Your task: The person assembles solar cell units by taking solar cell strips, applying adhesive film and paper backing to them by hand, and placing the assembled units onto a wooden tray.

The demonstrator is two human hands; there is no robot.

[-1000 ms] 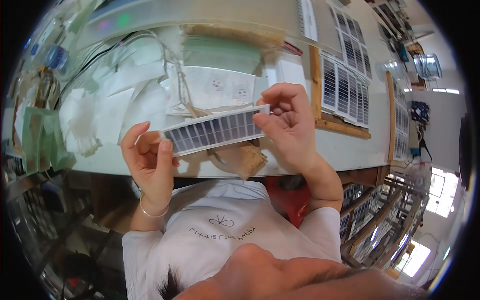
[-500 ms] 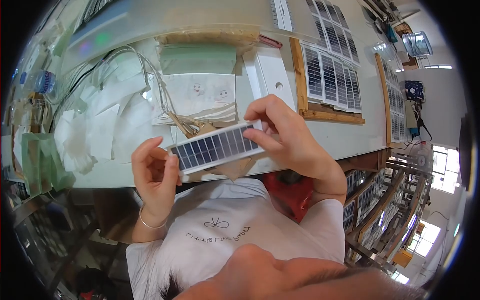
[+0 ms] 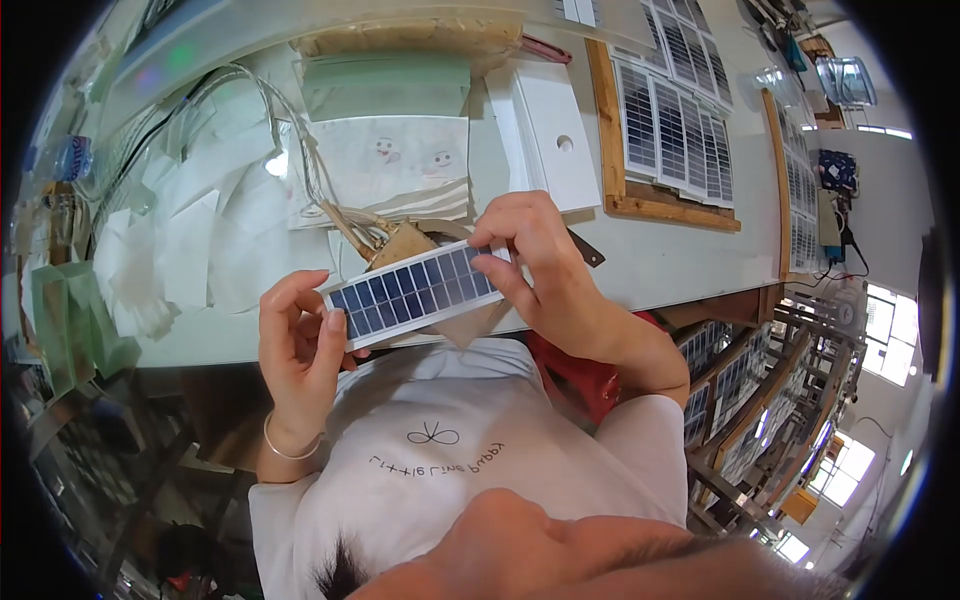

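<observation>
A narrow solar panel (image 3: pixel 410 292) with a white frame and dark blue cells is held tilted over the near edge of the table, its cell side facing up. My left hand (image 3: pixel 303 330) pinches its left end between thumb and fingers. The right end is gripped by my right hand (image 3: pixel 522 250), its thumb on the face and fingers at the upper edge. Just behind the panel lie a brown tool or block (image 3: pixel 402 243) and a bundle of cables (image 3: pixel 345 225), partly hidden by the panel.
On the table (image 3: pixel 660 265) are loose white sheets (image 3: pixel 220 200), green sheets (image 3: pixel 385 85), a drawn-on packet (image 3: pixel 390 150), a white box (image 3: pixel 555 135) and a wooden frame (image 3: pixel 670 212) with several panels. A panel rack (image 3: pixel 740 400) stands at the lower right.
The panel now shows its cells more fully to the view, and my right hand has moved a little left with its end. More of the brown object behind it shows. The camera view has shifted.
</observation>
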